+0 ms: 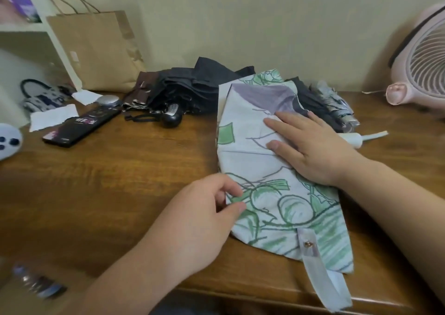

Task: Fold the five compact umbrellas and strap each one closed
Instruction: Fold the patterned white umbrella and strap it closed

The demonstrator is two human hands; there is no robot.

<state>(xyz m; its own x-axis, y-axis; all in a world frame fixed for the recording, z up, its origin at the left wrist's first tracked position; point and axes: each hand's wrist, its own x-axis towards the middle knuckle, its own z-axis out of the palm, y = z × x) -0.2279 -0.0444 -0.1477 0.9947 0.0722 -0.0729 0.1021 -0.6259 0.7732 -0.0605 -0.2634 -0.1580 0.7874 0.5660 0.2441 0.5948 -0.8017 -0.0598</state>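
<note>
The wooden surface [120, 182] is covered beneath both grips by a green-printed umbrella [245, 131], spread flat. It is pressed by the right grip [310, 146], fingers straight. Its edge is pinched by the left grip [204, 208]. A pink fan [423, 59] is seen right of the right grip. Dark umbrellas [192, 86] are heaped beyond the left grip. A grey umbrella [337, 105] is partly hidden behind the right grip.

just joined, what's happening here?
A person is folding a green-printed compact umbrella on the wooden table. The right hand presses flat on its canopy while the left hand pinches its left edge. Its strap hangs unfastened over the table edge. Behind it, dark umbrellas lie loose.
</note>
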